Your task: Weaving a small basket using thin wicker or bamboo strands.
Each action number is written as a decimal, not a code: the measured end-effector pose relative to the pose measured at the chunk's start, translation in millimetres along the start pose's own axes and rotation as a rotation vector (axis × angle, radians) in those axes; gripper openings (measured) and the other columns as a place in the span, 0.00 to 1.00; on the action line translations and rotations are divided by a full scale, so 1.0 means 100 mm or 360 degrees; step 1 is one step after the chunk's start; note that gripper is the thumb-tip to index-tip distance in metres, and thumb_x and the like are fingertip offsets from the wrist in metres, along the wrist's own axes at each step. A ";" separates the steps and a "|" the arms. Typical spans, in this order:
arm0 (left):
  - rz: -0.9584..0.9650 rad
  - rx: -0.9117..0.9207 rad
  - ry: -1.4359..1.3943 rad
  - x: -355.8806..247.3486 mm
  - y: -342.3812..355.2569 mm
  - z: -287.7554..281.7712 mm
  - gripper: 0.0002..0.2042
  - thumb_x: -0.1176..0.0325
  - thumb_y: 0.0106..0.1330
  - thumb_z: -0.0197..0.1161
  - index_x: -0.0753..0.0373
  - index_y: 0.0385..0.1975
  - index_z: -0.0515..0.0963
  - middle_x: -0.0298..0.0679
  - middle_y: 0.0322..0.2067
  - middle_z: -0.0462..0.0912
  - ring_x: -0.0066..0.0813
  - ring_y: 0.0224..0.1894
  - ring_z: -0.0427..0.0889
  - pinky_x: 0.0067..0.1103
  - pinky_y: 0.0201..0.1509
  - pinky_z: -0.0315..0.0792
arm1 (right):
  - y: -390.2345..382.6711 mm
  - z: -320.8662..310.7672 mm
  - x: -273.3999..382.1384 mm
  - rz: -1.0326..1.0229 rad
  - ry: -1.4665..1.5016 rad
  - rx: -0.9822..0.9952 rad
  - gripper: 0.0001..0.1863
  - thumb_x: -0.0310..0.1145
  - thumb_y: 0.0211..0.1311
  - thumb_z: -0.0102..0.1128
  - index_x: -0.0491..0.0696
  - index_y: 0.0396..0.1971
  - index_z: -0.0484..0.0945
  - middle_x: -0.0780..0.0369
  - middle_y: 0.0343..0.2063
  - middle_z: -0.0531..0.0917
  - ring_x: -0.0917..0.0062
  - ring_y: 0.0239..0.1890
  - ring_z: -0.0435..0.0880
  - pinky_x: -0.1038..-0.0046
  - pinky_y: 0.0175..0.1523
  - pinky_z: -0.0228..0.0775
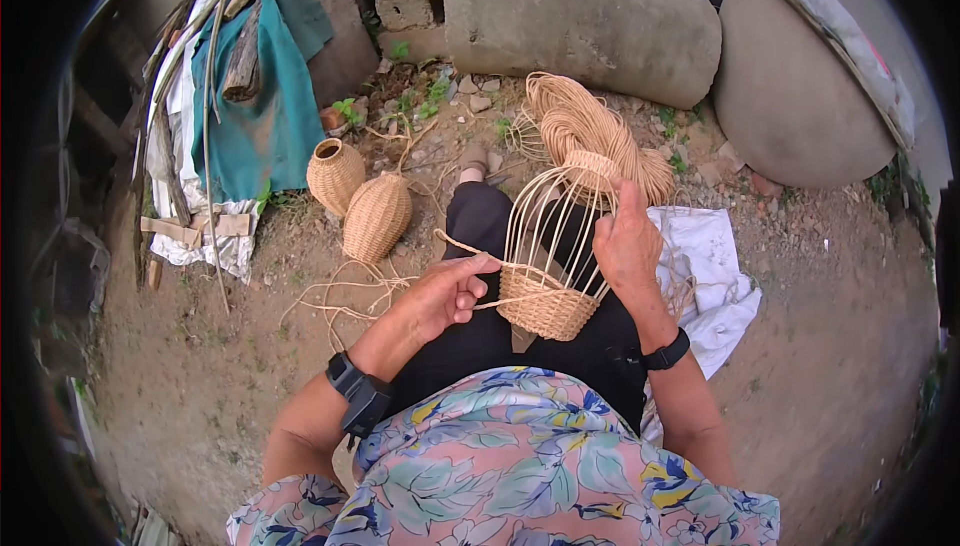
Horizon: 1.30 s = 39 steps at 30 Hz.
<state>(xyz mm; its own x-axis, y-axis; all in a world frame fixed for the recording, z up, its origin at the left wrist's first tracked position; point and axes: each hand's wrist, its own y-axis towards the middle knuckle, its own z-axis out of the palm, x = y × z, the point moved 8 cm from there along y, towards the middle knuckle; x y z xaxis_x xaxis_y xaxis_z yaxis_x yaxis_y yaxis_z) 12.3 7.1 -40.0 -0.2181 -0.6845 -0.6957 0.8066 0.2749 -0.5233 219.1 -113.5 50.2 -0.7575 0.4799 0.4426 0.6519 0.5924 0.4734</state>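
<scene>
A partly woven basket rests between my thighs, with pale bare stakes rising from its woven lower band to a small woven ring near the top. My right hand holds the stakes on the right side, forefinger up by the ring. My left hand is closed on a tan cord just left of the basket, thumb over it, with strands running to the weave. Beyond my left hand lie two finished woven vessels, the farther one showing a round opening.
A large coil of tan cord lies beyond the basket. White sacking is at the right. A concrete cylinder, stacked bricks and a round concrete slab line the back. Teal sheeting with sticks stands at back left.
</scene>
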 end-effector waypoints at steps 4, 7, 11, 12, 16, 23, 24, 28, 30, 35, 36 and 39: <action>-0.0105 0.0029 -0.0311 0.23 0.17 0.24 0.16 0.55 0.67 0.61 0.61 0.43 0.75 0.29 0.21 0.76 0.13 0.18 0.67 0.13 0.19 0.61 | -0.01 0.00 0.02 -0.0015 0.0060 -0.0041 0.25 0.25 0.50 0.52 0.48 0.52 0.65 0.48 0.41 0.75 0.49 0.32 0.79 0.51 0.38 0.70; 0.0289 0.0050 -0.0643 0.06 0.22 0.30 0.13 0.58 0.69 0.59 0.61 0.43 0.74 0.29 0.24 0.76 0.13 0.21 0.70 0.13 0.23 0.64 | 0.00 0.01 0.00 0.0008 0.0099 -0.0043 0.26 0.25 0.51 0.52 0.49 0.54 0.64 0.47 0.41 0.75 0.48 0.32 0.79 0.50 0.39 0.70; 0.0483 0.0046 -0.0514 0.08 0.19 0.04 0.11 0.61 0.71 0.55 0.64 0.42 0.75 0.29 0.25 0.77 0.13 0.23 0.72 0.16 0.28 0.72 | 0.03 0.02 -0.02 0.0022 0.0126 0.0000 0.27 0.23 0.50 0.52 0.49 0.54 0.64 0.48 0.41 0.74 0.48 0.34 0.79 0.51 0.39 0.71; 0.0459 -0.0018 -0.0409 0.14 0.14 -0.03 0.11 0.62 0.71 0.56 0.63 0.41 0.75 0.29 0.26 0.77 0.14 0.23 0.72 0.17 0.29 0.71 | 0.03 0.02 -0.01 -0.0022 0.0144 0.0000 0.27 0.22 0.50 0.52 0.49 0.54 0.64 0.48 0.41 0.74 0.48 0.35 0.79 0.51 0.40 0.71; 0.0563 -0.0077 0.0001 0.04 0.09 -0.06 0.12 0.61 0.70 0.57 0.65 0.40 0.77 0.30 0.27 0.78 0.14 0.24 0.73 0.15 0.28 0.71 | 0.00 0.05 0.00 -0.0042 0.0161 0.0005 0.27 0.21 0.49 0.52 0.48 0.53 0.64 0.48 0.41 0.73 0.48 0.36 0.78 0.51 0.41 0.71; 0.0746 0.0147 0.1017 -0.48 0.30 0.48 0.12 0.67 0.68 0.59 0.69 0.43 0.80 0.33 0.26 0.81 0.17 0.26 0.79 0.16 0.30 0.74 | 0.00 0.06 0.02 -0.0076 0.0248 0.0006 0.27 0.20 0.49 0.50 0.48 0.54 0.64 0.48 0.44 0.73 0.48 0.41 0.77 0.52 0.44 0.70; 0.1265 0.0095 0.1374 -0.63 0.23 0.61 0.11 0.68 0.66 0.61 0.68 0.43 0.80 0.36 0.27 0.81 0.21 0.25 0.80 0.19 0.29 0.75 | -0.01 0.04 0.02 -0.0090 0.0277 -0.0016 0.27 0.20 0.49 0.50 0.47 0.54 0.64 0.48 0.45 0.73 0.48 0.42 0.77 0.52 0.45 0.70; 0.2096 -0.0206 0.2041 -0.72 -0.06 0.97 0.10 0.74 0.57 0.65 0.62 0.39 0.81 0.43 0.27 0.82 0.40 0.27 0.82 0.29 0.30 0.76 | -0.02 0.04 -0.08 0.0081 0.0411 0.0060 0.28 0.18 0.49 0.48 0.45 0.55 0.66 0.49 0.50 0.74 0.53 0.54 0.74 0.60 0.57 0.66; 0.1942 -0.0396 0.2273 -0.70 -0.02 1.03 0.11 0.76 0.56 0.61 0.60 0.39 0.76 0.43 0.24 0.80 0.44 0.28 0.82 0.31 0.29 0.75 | -0.02 0.03 -0.04 0.0019 0.0426 0.0035 0.27 0.19 0.49 0.50 0.46 0.54 0.64 0.48 0.48 0.72 0.48 0.45 0.76 0.53 0.48 0.69; 0.1406 -0.0398 0.1983 -0.66 0.12 0.85 0.18 0.77 0.57 0.60 0.59 0.48 0.69 0.41 0.21 0.76 0.34 0.21 0.79 0.28 0.26 0.73 | -0.01 0.04 -0.14 -0.0083 0.0422 -0.0080 0.26 0.19 0.50 0.50 0.46 0.53 0.65 0.49 0.48 0.73 0.49 0.47 0.76 0.54 0.49 0.69; 0.1400 -0.0336 0.1699 -0.64 0.10 0.76 0.19 0.76 0.58 0.60 0.59 0.49 0.68 0.41 0.19 0.75 0.31 0.19 0.78 0.26 0.26 0.73 | -0.01 0.04 -0.16 -0.0086 0.0443 -0.0088 0.26 0.19 0.50 0.50 0.46 0.53 0.65 0.49 0.48 0.73 0.49 0.48 0.76 0.55 0.49 0.70; 0.1370 -0.0343 0.1255 -0.50 0.10 0.49 0.14 0.74 0.59 0.60 0.63 0.45 0.71 0.40 0.15 0.75 0.27 0.18 0.78 0.25 0.24 0.73 | 0.00 0.10 -0.28 0.0064 0.0399 -0.0011 0.25 0.19 0.49 0.50 0.46 0.52 0.66 0.49 0.47 0.74 0.50 0.48 0.76 0.55 0.50 0.69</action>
<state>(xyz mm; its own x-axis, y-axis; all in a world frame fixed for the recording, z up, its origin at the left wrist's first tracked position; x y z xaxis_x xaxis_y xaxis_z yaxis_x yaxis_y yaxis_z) 57.9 11.0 13.4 0.0121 0.3652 -0.9308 0.7608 0.6007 0.2456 239.7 -120.3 30.4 -0.6993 0.3269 0.6357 0.6820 0.5715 0.4564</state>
